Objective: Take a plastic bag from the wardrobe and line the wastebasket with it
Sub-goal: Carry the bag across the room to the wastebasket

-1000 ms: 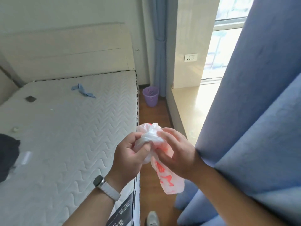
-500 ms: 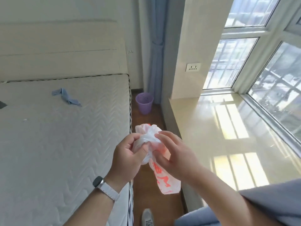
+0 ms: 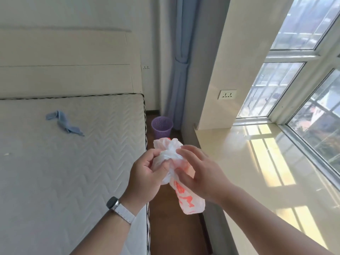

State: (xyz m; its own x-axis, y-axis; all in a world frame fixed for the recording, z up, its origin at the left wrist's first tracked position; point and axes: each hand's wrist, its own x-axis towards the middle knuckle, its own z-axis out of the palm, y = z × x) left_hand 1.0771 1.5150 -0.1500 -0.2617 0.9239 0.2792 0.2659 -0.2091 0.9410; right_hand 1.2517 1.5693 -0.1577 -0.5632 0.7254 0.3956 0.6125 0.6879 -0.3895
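white plastic bag (image 3: 185, 197) with orange print, bunched up, both left hand (image 3: 147, 174) and right hand (image 3: 199, 173) pinching it with their fingers; purple wastebasket (image 3: 161, 127) sits on the floor beside the bed's far corner.

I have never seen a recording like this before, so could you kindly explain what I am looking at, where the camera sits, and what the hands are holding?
There is no machine here: a person wears one wide camera on the head, looking forward and down, so you see their own two arms from above.

The left hand, with a watch on its wrist, and the right hand together hold a bunched white plastic bag with red print, fingers working at its gathered top.

To the left is a bare mattress with a crumpled blue cloth lying on it. To the right is a sunlit window ledge. Between them runs a strip of wooden floor, and at its far end stands a purple wastebasket, which has no liner yet as far as I can see. That is where the bag is meant to go.
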